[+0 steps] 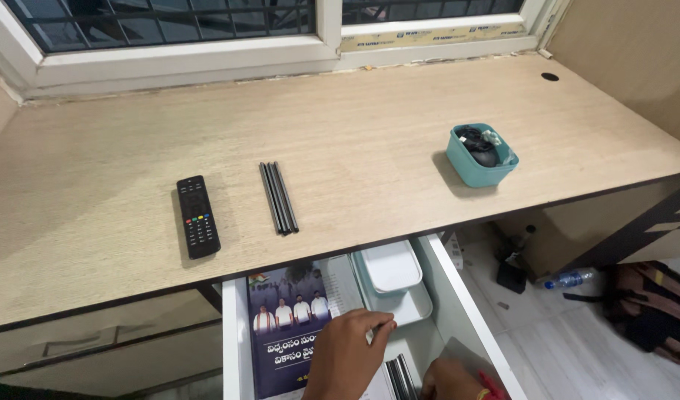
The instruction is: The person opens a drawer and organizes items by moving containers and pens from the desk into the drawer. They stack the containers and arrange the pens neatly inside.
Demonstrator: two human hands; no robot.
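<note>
An open white drawer (pixel 458 296) sits under the wooden desk (pixel 369 111). My left hand (pixel 347 354) hovers over a dark blue book (pixel 280 326) lying in the drawer. Its fingers are curled together, with the tips at the edge of a white lidded box (pixel 390 268). Whether it pinches anything I cannot tell. My right hand (pixel 447 381) shows only partly at the bottom edge, beside a few thin dark sticks (pixel 399 376) in the drawer. A red band sits at its wrist.
On the desk lie a black remote (pixel 197 216), a bundle of thin dark sticks (pixel 279 198) and a teal tub (pixel 482 155) holding cables. A window runs along the back. On the floor to the right are a plastic bottle (pixel 569 279) and a brown bag (pixel 651 307).
</note>
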